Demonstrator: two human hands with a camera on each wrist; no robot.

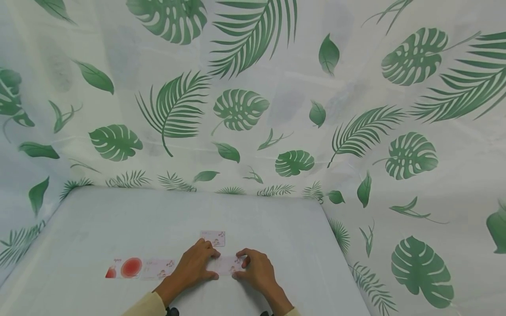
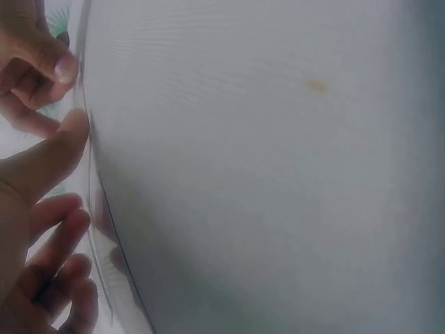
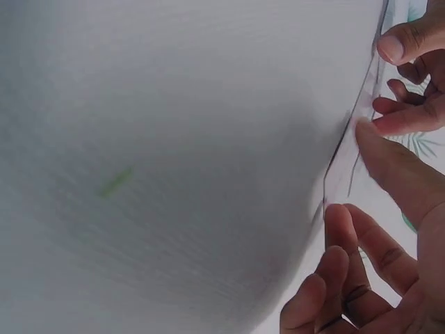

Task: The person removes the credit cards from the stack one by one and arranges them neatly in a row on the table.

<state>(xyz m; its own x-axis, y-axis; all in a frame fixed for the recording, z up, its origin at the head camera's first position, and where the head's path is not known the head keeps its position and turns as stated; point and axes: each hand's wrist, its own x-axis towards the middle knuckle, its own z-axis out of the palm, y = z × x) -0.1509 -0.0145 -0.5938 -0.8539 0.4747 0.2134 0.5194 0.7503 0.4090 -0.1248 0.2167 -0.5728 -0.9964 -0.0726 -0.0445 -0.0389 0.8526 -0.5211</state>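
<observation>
A pale pink printed card point(image 1: 226, 266) lies on the white table between both hands. My left hand point(image 1: 196, 264) holds its left end, with thumb and index finger at the lower and upper edges. My right hand point(image 1: 258, 270) holds the right end in the same way. Beyond the left fingertips lies another pink card point(image 1: 218, 238), partly covered by that hand. To the left, a similar pink card point(image 1: 156, 268) and a card with a red circle point(image 1: 130, 267) lie side by side in a row. In the left wrist view, the left thumb point(image 2: 66, 149) touches the card's edge.
The white table point(image 1: 138, 219) extends around the cards. A white cloth with green leaf prints point(image 1: 276, 105) hangs behind the table and along both sides.
</observation>
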